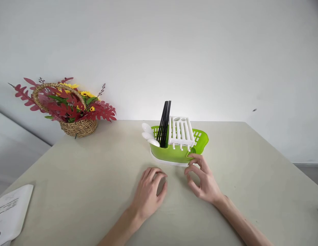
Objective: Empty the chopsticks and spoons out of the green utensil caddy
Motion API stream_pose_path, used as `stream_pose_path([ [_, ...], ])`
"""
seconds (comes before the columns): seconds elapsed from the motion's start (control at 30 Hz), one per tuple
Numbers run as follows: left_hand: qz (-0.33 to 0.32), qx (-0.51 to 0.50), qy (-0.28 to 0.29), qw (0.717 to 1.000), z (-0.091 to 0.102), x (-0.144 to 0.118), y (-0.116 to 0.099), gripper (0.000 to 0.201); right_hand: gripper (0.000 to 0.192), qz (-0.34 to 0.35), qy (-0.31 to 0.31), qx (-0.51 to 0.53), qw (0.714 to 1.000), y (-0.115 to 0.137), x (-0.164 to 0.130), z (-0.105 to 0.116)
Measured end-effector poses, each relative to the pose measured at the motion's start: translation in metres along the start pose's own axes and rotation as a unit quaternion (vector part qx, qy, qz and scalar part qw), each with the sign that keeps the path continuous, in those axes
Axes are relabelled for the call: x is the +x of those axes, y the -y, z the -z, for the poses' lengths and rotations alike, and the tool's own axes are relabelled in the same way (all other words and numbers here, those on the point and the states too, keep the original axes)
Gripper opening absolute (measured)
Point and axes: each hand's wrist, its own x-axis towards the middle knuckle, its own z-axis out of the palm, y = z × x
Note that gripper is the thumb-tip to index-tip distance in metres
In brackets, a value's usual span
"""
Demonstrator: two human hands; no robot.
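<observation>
A green plastic cutlery drainer (pixel 174 153) stands on a white base tray in the middle of the table. Black chopsticks (pixel 164 123) stand upright in it, white spoons (pixel 148 135) stick out on its left, and a white slotted holder (pixel 181 131) hangs on its rim. My right hand (pixel 203 179) is just in front of the drainer, fingertips touching its near right edge, fingers apart and holding nothing. My left hand (pixel 150 191) rests palm down on the table, fingers curled loosely, a little in front of the drainer.
A woven basket (pixel 78 127) of red leaves and yellow flowers sits at the table's far left corner by the wall. A printed paper sheet (pixel 10 212) lies at the near left edge. The beige table (pixel 251 177) ends at a white wall behind.
</observation>
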Motion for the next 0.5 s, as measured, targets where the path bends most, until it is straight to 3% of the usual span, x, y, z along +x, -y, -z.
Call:
stream_pose_path([
  [0.23,0.082,-0.126,-0.033,0.988,0.008,0.006,0.003,0.012,0.012,-0.035,-0.098,-0.058,0.993,-0.004,0.002,-0.004],
  [0.4,0.188,-0.211,-0.038,0.958,0.015,0.008,0.001,0.022,0.008,-0.128,-0.164,-0.021,0.978,-0.008,0.002,-0.003],
  [0.5,0.231,-0.245,-0.057,0.94,0.017,0.006,0.001,0.029,0.007,-0.213,-0.22,0.03,0.952,-0.016,0.002,-0.002],
])
